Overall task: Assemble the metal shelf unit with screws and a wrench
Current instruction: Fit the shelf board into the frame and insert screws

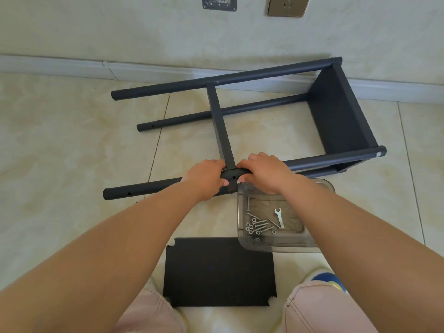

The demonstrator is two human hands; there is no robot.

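Observation:
The dark grey metal shelf unit [336, 111] lies on its side on the tiled floor, one shelf fixed at its right end. Its near pole [144, 187] runs left to right. My left hand [206, 177] and my right hand [262, 173] both grip this pole, either side of the joint where a second shelf panel [219, 126] stands on edge and meets it. A bare screw hole shows in the pole between my thumbs. A clear plastic tray [271, 245] holds a small wrench [278, 217] and several screws and nuts [258, 225].
A loose black shelf panel [218, 272] lies flat on the floor between my knees. The wall and skirting board run behind the unit, close to its far pole. The tray sits just under my right wrist. Bare tiles spread to the left.

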